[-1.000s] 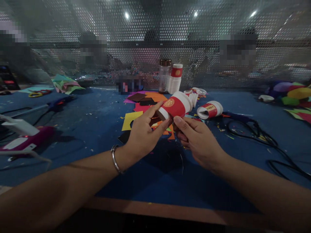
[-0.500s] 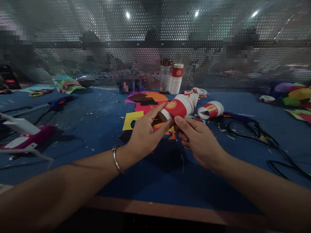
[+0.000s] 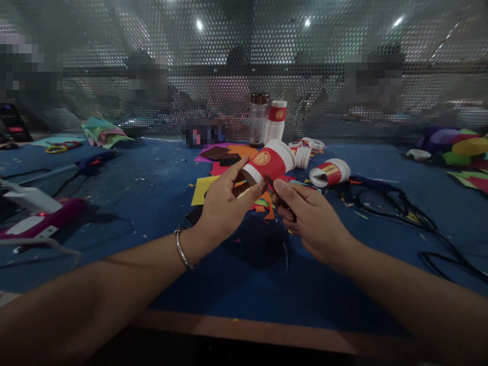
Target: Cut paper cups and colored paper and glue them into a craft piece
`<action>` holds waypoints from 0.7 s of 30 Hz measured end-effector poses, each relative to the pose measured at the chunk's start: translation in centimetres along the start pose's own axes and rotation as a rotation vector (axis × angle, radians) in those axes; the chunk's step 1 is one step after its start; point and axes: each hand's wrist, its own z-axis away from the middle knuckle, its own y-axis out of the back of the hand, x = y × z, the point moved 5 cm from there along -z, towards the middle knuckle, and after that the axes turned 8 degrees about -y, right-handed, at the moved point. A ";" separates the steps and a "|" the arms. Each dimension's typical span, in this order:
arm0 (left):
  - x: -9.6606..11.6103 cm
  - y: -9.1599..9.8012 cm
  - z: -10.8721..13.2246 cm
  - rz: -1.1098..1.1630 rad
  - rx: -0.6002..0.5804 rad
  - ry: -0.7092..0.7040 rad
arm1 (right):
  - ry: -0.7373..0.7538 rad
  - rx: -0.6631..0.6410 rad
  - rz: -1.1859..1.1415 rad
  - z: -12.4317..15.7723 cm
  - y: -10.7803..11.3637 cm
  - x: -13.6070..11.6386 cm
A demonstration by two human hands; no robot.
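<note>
The left hand (image 3: 224,206) holds a paper cup (image 3: 269,162) with a red band and a gold mark. The cup lies on its side in the air above the table (image 3: 152,203), its wide end pointing away from the person. The thumb and the first finger close around its narrow end, and the other fingers are curled under it. On the left wrist there is a metal bracelet (image 3: 181,248).

The right hand (image 3: 310,218) is just beside the cup, near its narrow end. Its thumb and first finger are pinched on a small dark piece (image 3: 269,181); what this piece is I cannot tell. The other fingers are bent in.

Under the hands, on the blue table, lie coloured paper scraps (image 3: 208,187). A second cup (image 3: 331,172) lies on its side to the right, near a black cable (image 3: 396,203). Farther back stand a clear jar (image 3: 258,119) and a stack of cups (image 3: 275,124), side by side. At the left edge lies a glue gun (image 3: 41,221).
</note>
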 end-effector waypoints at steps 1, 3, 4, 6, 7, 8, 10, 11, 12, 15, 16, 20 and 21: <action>0.1 0.1 0.0 -0.002 0.008 0.001 | -0.010 0.000 0.010 0.0 0.0 0.0; 0.2 0.2 -0.1 0.004 0.024 -0.005 | -0.031 -0.006 0.033 0.0 0.0 0.1; 0.2 0.3 -0.1 0.017 0.031 -0.012 | -0.039 -0.009 0.043 0.0 0.0 0.1; 0.2 0.3 -0.2 0.053 0.042 -0.027 | -0.048 -0.014 0.057 -0.1 0.1 0.1; 0.1 0.3 -0.2 0.068 0.048 -0.036 | -0.048 -0.013 0.058 -0.1 0.1 0.1; 0.0 0.4 -0.3 0.080 0.052 -0.044 | -0.046 -0.011 0.057 -0.1 0.1 0.1; -0.2 0.3 -0.3 0.092 0.044 -0.054 | -0.037 -0.013 0.047 -0.1 0.1 0.1; -0.2 0.2 -0.2 0.096 0.032 -0.057 | -0.033 -0.016 0.042 -0.1 0.2 0.1; -0.2 0.1 -0.2 0.096 0.017 -0.059 | -0.028 -0.022 0.038 -0.1 0.1 0.1; -0.1 -0.5 0.2 0.061 -0.041 -0.054 | -0.005 -0.039 0.024 0.1 0.1 -0.1; -0.1 -0.6 0.3 0.048 -0.052 -0.055 | 0.002 -0.041 0.018 0.1 0.1 -0.2; 0.0 -0.6 0.2 0.068 -0.022 -0.065 | 0.015 -0.037 0.005 0.2 0.1 -0.4; -0.1 -0.4 0.2 0.077 -0.003 -0.065 | 0.010 -0.037 0.009 0.1 0.1 -0.4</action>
